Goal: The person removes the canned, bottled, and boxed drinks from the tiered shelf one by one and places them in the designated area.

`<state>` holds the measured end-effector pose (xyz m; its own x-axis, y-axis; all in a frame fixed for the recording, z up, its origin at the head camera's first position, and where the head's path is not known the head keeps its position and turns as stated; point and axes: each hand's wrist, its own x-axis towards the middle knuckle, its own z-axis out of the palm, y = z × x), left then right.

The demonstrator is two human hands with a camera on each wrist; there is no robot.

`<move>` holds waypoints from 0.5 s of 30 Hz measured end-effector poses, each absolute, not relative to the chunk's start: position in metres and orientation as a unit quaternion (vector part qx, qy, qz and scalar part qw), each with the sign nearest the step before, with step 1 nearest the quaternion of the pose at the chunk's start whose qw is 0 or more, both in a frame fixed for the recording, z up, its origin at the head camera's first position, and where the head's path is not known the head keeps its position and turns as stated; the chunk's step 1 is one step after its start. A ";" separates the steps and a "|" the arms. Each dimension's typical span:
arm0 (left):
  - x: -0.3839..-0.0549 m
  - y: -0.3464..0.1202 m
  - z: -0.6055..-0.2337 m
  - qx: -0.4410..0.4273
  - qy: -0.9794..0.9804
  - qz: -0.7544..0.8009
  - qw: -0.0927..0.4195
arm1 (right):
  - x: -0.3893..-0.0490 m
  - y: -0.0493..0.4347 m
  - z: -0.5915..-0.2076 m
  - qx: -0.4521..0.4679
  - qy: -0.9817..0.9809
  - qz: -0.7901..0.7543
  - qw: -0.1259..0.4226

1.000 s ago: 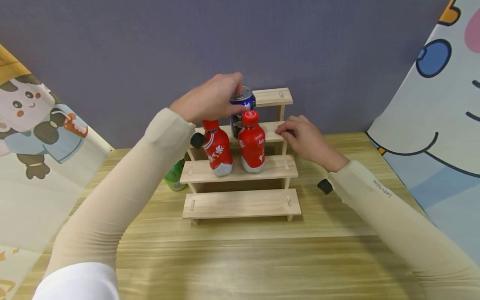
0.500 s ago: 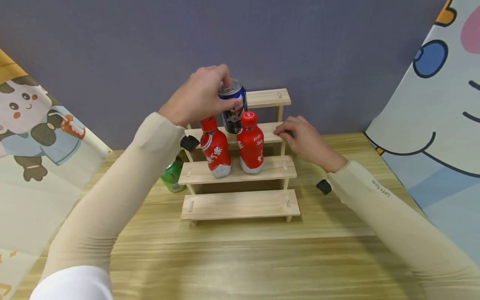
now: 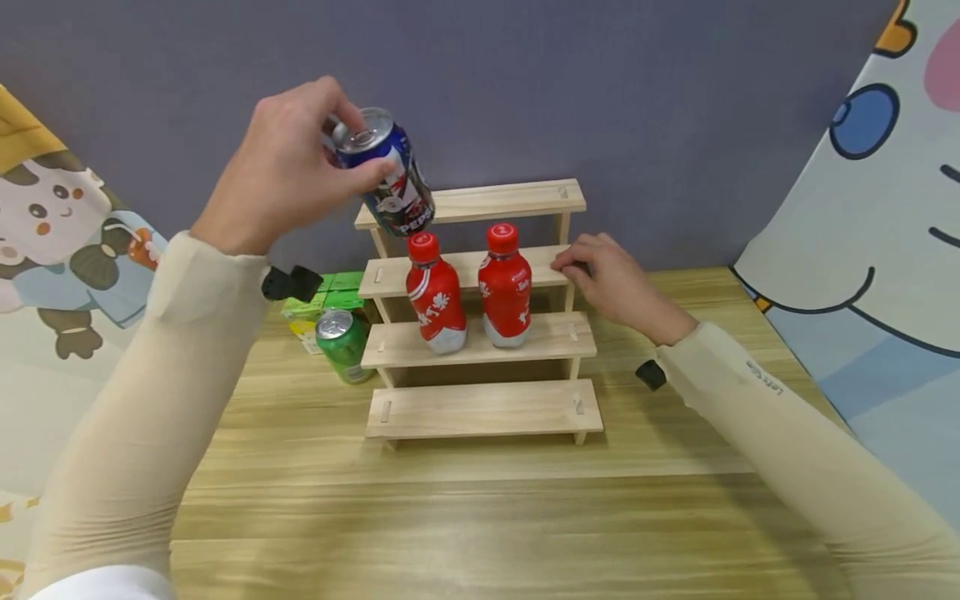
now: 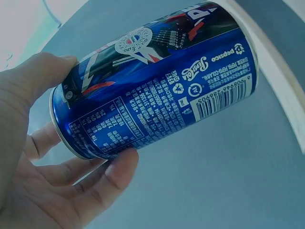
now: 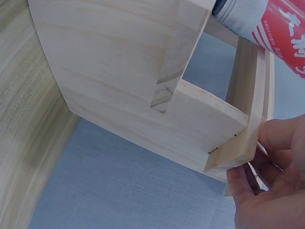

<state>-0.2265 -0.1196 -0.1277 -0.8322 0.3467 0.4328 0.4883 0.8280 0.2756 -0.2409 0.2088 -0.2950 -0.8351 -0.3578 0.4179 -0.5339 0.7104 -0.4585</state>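
My left hand grips a blue Pepsi can near its top, thumb on one side and fingers round the other. The can hangs tilted in front of the left end of the top shelf; in the left wrist view the can shows its barcode side. My right hand pinches the right end of the second shelf from the top of a wooden step rack; in the right wrist view thumb and fingers hold the board's end. Two red bottles with white bases stand on the shelf below.
Left of the rack, a green can stands on the wooden table, with green and yellow cartons behind it. A grey wall panel rises behind the rack, and cartoon-printed panels flank both sides.
My left hand has lifted the Pepsi can off the second shelf from the top, moving it up and left and tilting it. The right hand stays at the shelf's end.
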 end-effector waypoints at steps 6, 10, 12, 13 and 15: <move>-0.211 -0.160 -0.130 -0.201 -0.937 -0.185 0.217 | -0.243 0.215 -0.298 0.250 -0.911 0.288 0.155; -0.206 -0.184 -0.140 -0.192 -0.939 -0.173 0.225 | -0.244 0.219 -0.299 0.249 -0.913 0.284 0.153; -0.205 -0.195 -0.147 -0.184 -0.941 -0.168 0.229 | -0.244 0.220 -0.299 0.248 -0.913 0.284 0.153; -0.204 -0.200 -0.150 -0.180 -0.942 -0.168 0.229 | -0.244 0.220 -0.299 0.248 -0.914 0.284 0.153; -0.201 -0.210 -0.156 -0.174 -0.943 -0.166 0.231 | -0.243 0.221 -0.299 0.248 -0.914 0.284 0.151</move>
<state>-0.2011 -0.2098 -0.1563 -0.8326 0.2510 0.4937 0.4041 0.8849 0.2317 -0.2433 0.2207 -0.2993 -0.8316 -0.3665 0.4172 -0.5385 0.7156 -0.4449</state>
